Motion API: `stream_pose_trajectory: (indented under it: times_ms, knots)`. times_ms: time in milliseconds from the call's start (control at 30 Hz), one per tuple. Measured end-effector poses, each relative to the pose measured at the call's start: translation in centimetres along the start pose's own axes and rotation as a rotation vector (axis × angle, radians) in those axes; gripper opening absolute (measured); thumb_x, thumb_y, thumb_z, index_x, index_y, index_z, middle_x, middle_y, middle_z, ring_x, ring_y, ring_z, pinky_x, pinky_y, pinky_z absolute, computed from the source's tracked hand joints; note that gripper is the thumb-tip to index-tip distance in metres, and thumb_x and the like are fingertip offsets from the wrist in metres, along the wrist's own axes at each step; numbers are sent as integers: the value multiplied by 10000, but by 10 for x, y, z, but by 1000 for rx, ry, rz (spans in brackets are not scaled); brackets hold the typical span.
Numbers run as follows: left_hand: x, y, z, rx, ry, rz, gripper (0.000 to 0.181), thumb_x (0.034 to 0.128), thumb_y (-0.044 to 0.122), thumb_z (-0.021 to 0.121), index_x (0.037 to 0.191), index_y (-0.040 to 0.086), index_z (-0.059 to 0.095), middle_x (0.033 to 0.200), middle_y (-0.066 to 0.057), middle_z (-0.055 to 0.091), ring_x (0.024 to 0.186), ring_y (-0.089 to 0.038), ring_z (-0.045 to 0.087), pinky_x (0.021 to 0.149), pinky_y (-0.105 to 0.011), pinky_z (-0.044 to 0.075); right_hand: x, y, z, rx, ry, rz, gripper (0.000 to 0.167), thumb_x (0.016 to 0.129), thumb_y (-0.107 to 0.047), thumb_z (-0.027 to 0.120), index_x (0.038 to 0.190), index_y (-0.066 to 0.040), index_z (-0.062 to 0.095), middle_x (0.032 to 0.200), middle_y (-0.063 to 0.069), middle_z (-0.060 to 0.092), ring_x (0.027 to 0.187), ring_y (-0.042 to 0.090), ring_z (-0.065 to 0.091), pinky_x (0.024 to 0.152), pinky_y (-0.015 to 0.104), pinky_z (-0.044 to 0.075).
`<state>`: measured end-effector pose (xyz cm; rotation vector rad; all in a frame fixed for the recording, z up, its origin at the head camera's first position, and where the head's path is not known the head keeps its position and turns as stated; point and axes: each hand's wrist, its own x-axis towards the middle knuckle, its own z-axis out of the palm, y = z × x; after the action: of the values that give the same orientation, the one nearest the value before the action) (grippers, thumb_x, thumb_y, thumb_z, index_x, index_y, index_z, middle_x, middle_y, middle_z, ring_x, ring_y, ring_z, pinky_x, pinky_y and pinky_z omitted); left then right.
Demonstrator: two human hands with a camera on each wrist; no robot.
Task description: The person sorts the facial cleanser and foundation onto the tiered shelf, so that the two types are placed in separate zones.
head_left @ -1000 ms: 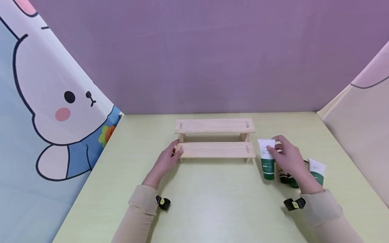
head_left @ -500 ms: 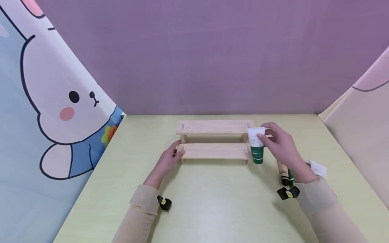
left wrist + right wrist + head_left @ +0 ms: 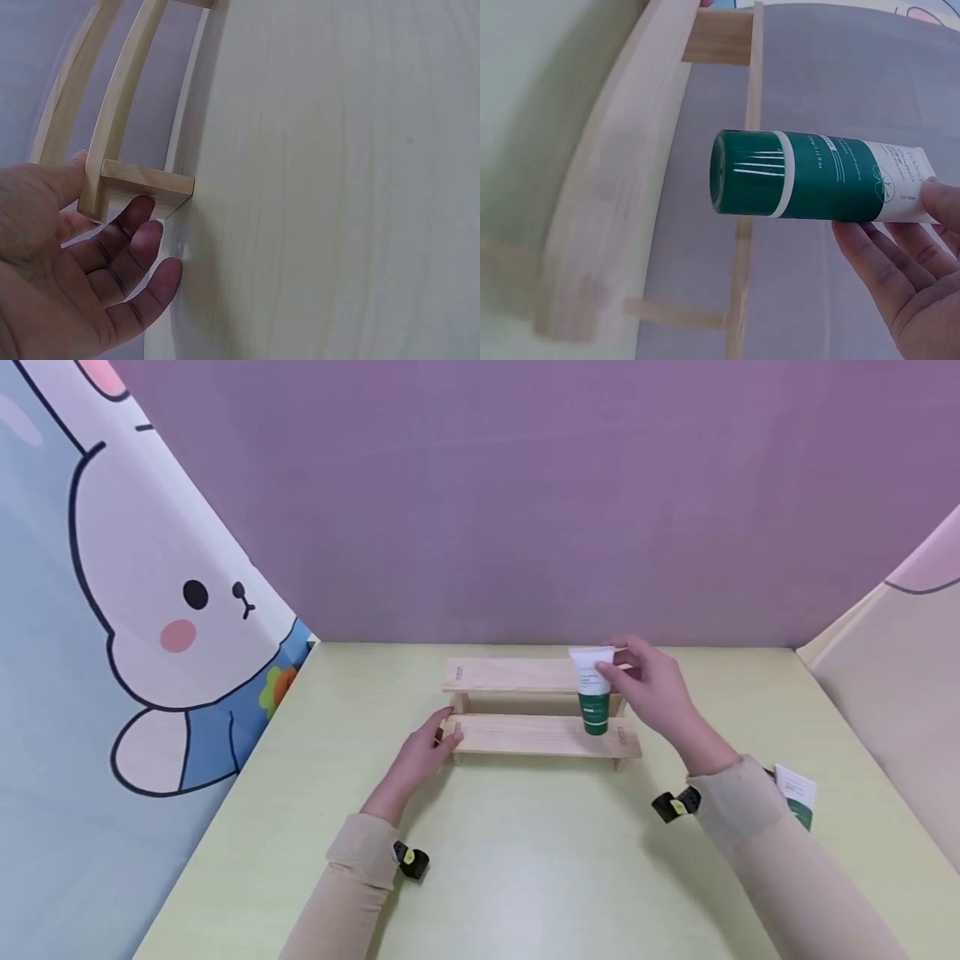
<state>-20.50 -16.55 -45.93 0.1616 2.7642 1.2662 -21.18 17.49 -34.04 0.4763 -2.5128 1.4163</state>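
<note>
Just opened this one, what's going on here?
A person's left hand holds the left end of a two-tier wooden shelf on the table. The right hand grips a white-and-green tube by its white end, green cap down, over the shelf and not yet set down. Another tube lies beside the right sleeve, partly hidden.

This was a curtained-off tabletop setting. Smooth purple fabric and a blue, rabbit-printed sheet bordered a pale wood-grained table.

The tube looks glossy plastic; the rack, smooth matt wood; the backdrop, matt cloth.
</note>
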Motion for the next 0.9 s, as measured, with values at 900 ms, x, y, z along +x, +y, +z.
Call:
stream_pose_trajectory:
  times_ms: [900]
  knots:
    - [-5,-8,-1,-125,-19,-1,529,1005,298,561,1479,158,374,645,14,421,576,-128,408,566,-278,355,76,-45,108,270,33,-33,217,963,-162,635,1148,-74,565,1086,150,661,959,265,631,826,406,535]
